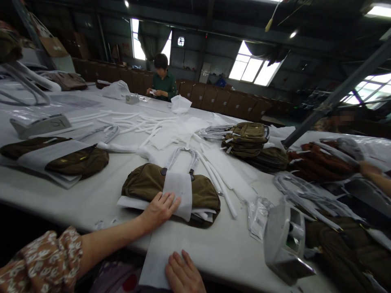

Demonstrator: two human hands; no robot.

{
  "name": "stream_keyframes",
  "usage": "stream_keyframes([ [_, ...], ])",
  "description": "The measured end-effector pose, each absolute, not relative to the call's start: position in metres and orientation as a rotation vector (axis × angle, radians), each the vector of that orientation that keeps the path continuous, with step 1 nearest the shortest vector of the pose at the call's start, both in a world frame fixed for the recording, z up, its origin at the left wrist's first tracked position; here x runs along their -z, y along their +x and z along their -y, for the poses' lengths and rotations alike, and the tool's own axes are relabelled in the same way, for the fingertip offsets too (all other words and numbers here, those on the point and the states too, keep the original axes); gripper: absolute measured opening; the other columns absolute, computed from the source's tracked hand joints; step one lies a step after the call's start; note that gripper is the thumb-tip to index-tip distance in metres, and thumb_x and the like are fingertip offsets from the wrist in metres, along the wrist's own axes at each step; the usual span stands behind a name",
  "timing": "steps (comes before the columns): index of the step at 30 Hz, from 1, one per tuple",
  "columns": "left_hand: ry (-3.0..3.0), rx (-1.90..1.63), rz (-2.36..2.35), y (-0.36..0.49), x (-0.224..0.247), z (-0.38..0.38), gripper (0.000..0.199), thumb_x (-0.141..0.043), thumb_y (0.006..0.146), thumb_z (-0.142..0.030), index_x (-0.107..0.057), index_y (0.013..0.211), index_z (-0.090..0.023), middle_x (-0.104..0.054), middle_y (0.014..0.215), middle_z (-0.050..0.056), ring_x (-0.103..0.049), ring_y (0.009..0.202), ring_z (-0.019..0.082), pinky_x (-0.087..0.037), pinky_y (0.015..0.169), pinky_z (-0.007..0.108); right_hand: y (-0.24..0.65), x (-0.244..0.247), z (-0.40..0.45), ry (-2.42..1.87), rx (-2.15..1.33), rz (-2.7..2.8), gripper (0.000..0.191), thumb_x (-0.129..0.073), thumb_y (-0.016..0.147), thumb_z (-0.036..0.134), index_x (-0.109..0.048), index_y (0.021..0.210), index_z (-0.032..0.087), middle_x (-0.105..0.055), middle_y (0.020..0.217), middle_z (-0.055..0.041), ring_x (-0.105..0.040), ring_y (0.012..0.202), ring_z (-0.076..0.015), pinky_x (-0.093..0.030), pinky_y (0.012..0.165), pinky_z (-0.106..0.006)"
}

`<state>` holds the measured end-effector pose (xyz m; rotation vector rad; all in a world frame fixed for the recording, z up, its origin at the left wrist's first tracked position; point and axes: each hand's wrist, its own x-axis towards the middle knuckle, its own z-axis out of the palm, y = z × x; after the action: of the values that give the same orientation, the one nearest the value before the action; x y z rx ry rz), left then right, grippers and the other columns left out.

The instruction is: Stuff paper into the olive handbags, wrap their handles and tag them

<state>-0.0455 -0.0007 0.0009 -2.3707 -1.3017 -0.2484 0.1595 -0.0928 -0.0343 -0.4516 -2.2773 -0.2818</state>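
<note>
Atop wrapped olive bag (204, 191), left fingers (174, 206) loosely spread, right fingers (179, 264) parted on white sheet (154, 260), illegible scrawl (56, 123) on dispenser (38, 127)

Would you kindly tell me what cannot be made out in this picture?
All in the head view:
- Middle of the olive bag: hidden by the white strip across it.
- Palm of the left hand: hidden by the hand's own back.
- Wrist of the right hand: cut off by the bottom edge.
- Print on the clear packets: too small and blurred.
</note>
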Motion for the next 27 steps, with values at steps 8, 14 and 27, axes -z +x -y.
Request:
stream_keyframes([
  [8,-2.337,0.325,1.259,-0.046,0.009,0.000,0.040,-0.044,0.094,-0.018,-0.043,0.134,-0.017,-0.058,0.126,0.013,-0.055,0.112,0.027,-0.041,0.093,0.044,0.174,-0.004,0.054,-0.536,0.087,2.346,0.030,-0.044,0.095,0.042,-0.062,0.106,0.020,-0.074,0.087,-0.0053,-0.070,0.085,-0.0164,-0.054,0.087,-0.028],
  [14,-2.324,0.372,1.249,-0.048,0.006,0.001,0.041,-0.045,0.095,-0.030,-0.043,0.135,-0.020,-0.059,0.126,0.011,-0.055,0.113,0.024,-0.041,0.094,0.040,0.166,-0.032,-0.025,-0.921,0.323,2.539,0.059,-0.065,0.079,0.041,-0.050,0.132,0.019,-0.055,0.134,-0.0170,-0.050,0.123,-0.0328,-0.031,0.105,-0.057],
  [27,-2.477,0.444,1.328,-0.062,0.010,0.011,0.048,-0.046,0.095,-0.028,-0.035,0.141,-0.025,-0.048,0.142,0.008,-0.044,0.129,0.023,-0.032,0.105,0.040,0.172,-0.009,-0.031,-0.711,0.473,2.513,0.041,-0.047,0.088,0.014,-0.054,0.128,0.016,-0.059,0.130,-0.0153,-0.050,0.123,-0.0260,-0.031,0.105,-0.047],
])
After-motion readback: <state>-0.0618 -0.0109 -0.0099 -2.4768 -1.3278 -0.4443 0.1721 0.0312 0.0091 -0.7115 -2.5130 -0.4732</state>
